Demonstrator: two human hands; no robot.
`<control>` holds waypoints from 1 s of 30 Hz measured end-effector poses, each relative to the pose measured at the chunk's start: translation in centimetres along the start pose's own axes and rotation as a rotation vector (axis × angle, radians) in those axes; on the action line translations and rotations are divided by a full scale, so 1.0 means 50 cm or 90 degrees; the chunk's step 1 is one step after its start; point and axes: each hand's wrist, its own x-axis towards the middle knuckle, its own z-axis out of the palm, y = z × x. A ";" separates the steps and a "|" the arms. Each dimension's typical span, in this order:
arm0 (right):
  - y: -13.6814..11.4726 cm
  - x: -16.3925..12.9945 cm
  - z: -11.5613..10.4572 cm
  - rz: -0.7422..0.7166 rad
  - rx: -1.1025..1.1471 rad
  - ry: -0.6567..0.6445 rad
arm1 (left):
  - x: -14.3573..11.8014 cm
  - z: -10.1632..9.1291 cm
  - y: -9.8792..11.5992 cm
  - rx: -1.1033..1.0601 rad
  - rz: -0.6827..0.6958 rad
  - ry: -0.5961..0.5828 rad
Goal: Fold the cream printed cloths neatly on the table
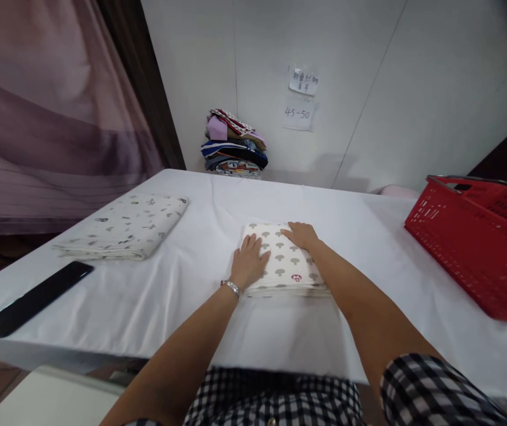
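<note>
A folded cream cloth with a grey mushroom print [286, 267] lies in the middle of the white-covered table [155, 296]. My left hand [248, 262] rests flat on its left side, fingers spread, a bracelet on the wrist. My right hand [302, 234] lies flat on the cloth's far right corner. Both palms press down on the cloth; neither hand grips anything.
A second folded patterned cloth [125, 226] lies at the left. A long black ruler-like bar [35, 298] sits near the left front edge. A red plastic basket [479, 245] stands at the right. A stack of folded clothes [234, 144] sits against the back wall.
</note>
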 end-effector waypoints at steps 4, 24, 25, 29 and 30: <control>0.000 -0.024 0.001 0.016 -0.008 0.014 | 0.007 0.004 -0.014 -0.008 0.018 -0.011; 0.092 -0.203 -0.020 0.197 0.094 -0.070 | 0.017 -0.085 -0.059 -0.141 -0.160 -0.114; 0.088 -0.211 -0.018 0.211 0.100 -0.062 | 0.033 -0.093 -0.054 -0.138 -0.143 -0.077; 0.075 -0.240 -0.012 0.255 0.128 -0.031 | 0.106 -0.115 -0.040 -0.132 -0.069 0.076; 0.074 -0.247 -0.010 0.263 0.137 -0.027 | 0.117 -0.113 -0.042 -0.150 -0.071 0.106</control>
